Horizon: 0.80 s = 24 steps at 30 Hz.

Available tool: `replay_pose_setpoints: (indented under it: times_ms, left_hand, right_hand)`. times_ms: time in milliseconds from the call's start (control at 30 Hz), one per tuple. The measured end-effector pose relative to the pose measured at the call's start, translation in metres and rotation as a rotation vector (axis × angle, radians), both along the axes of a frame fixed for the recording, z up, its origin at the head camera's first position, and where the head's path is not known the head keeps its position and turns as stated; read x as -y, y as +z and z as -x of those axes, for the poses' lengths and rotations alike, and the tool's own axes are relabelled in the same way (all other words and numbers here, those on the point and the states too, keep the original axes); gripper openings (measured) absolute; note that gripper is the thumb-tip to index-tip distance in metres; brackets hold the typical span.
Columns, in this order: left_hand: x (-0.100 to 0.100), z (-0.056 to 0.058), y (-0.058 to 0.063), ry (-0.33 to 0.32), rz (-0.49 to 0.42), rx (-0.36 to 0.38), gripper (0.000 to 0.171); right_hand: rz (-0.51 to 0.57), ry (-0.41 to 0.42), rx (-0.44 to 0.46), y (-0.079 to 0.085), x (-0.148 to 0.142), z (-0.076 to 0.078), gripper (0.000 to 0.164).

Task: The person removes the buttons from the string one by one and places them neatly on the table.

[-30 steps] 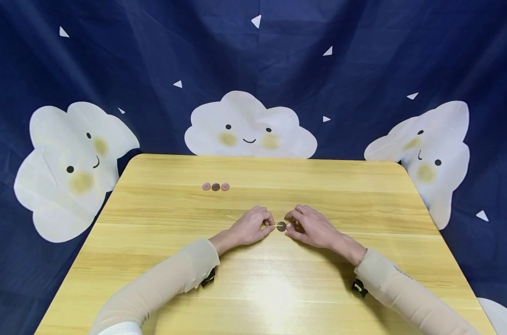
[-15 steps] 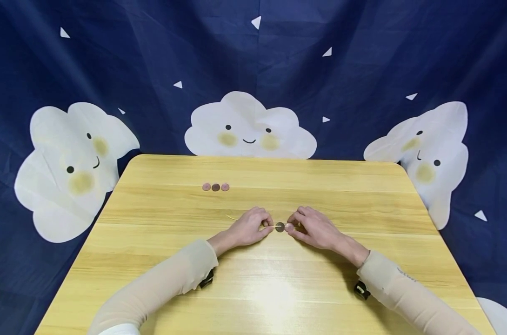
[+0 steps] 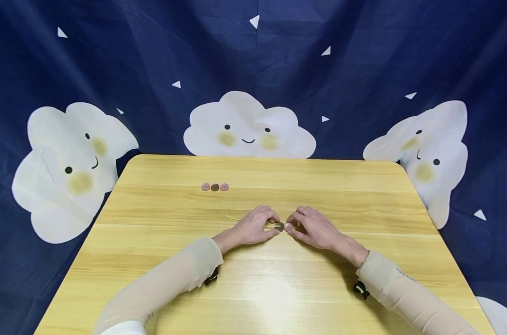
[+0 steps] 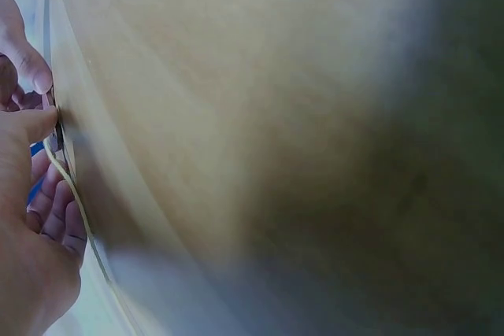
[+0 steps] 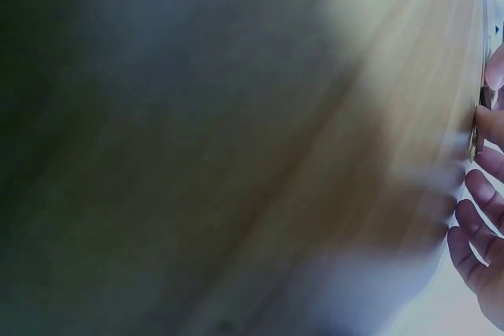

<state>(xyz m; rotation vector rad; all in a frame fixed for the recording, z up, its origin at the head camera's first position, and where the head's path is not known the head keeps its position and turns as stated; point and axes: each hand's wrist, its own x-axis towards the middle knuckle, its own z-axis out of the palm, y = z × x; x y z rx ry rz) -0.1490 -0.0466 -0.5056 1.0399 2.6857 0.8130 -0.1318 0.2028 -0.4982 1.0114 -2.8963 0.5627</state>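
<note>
In the head view my left hand (image 3: 255,226) pinches a dark brown button (image 3: 279,227) between thumb and fingertips. My right hand (image 3: 316,228) holds a pink button (image 3: 289,227) by its edge, right beside the brown one. A thin yellow cord (image 3: 232,217) trails out behind the left hand, and a short bit of it crosses the brown button's face. From the left wrist the cord (image 4: 88,230) runs down from the left fingertips past the palm. Fingers hide most of the buttons in both wrist views.
Farther back on the wooden table (image 3: 320,186) lie a pink button (image 3: 205,187), a brown button (image 3: 215,187) and another pink button (image 3: 224,187) in a row. Behind the table's far edge hangs a dark blue curtain (image 3: 253,56) with printed clouds.
My left hand has shifted slightly right, its fingertips moving from the cord onto the brown button's edge. The right fingers have drawn back a little, so more of the pink button shows.
</note>
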Motion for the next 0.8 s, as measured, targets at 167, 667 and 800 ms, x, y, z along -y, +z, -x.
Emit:
replay_pose_setpoints:
  times_ms: [167,667,800]
  left_hand:
    - [-0.0026,0.0009,0.0004,-0.011,-0.007,0.002,0.031]
    - [-0.0064,0.0028,0.0025,-0.049,-0.008,-0.006,0.027]
    - [-0.0071,0.0028,0.0027,-0.044,-0.02,-0.008,0.025]
  right_hand:
    - [0.001,-0.003,0.003,0.0016,0.001,-0.0009,0.021]
    - [-0.003,0.001,-0.002,0.0036,0.002,-0.0019,0.018]
    - [0.001,0.006,0.004,0.004,0.0017,-0.0019,0.017]
